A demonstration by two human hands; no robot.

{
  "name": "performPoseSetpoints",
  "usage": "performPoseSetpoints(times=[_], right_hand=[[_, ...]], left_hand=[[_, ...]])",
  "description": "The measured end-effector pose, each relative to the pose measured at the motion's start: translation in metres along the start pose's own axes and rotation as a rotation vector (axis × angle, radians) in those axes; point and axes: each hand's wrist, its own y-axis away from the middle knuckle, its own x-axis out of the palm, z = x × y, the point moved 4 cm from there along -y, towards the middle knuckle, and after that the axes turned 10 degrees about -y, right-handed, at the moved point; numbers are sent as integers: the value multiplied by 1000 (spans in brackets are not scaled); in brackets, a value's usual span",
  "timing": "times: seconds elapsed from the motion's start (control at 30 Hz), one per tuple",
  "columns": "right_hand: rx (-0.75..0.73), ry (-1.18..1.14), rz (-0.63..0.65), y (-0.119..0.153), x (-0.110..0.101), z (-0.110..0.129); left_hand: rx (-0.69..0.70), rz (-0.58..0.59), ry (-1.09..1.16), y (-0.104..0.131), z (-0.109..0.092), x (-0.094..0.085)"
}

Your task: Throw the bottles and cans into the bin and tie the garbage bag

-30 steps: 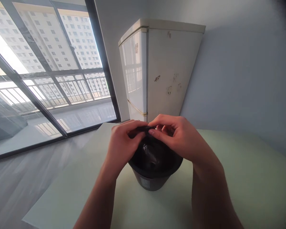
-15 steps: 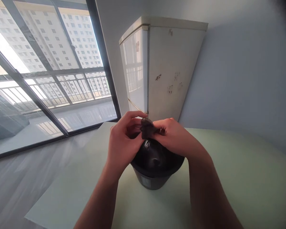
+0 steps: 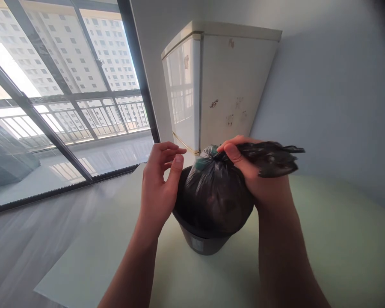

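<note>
A full black garbage bag point(image 3: 216, 196) bulges up out of a dark trash can point(image 3: 202, 244), its neck gathered and something green showing through near the top. My right hand point(image 3: 244, 156) is closed around the bag's neck, with the loose end of the plastic trailing over the hand to the right. To the left of the bag, my left hand point(image 3: 163, 171) is apart from it, fingers curved and thumb spread, holding nothing. The lower part of the bag is hidden inside the can.
The can stands on a pale green tabletop point(image 3: 115, 256). Behind it is a white refrigerator point(image 3: 234, 85) with worn patches, beside a grey-blue wall point(image 3: 324, 107). On the left, a sliding glass door point(image 3: 67, 98) faces a railed balcony, and grey flooring point(image 3: 28, 248) lies below.
The bag has risen higher above the can's rim. My left hand has let go and moved left; my right hand has shifted right with the bag's neck in its grasp.
</note>
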Motion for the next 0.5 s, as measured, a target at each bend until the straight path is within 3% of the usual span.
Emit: performPoseSetpoints(times=[0.27, 0.37, 0.5], right_hand=[[-166, -256, -462, 1, -25, 6], [-281, -430, -550, -4, -36, 1], [-418, -479, -692, -4, -54, 0]], left_hand=[[-85, 208, -167, 1, 14, 11], [-138, 262, -206, 2, 16, 14], [-132, 299, -250, -1, 17, 12]])
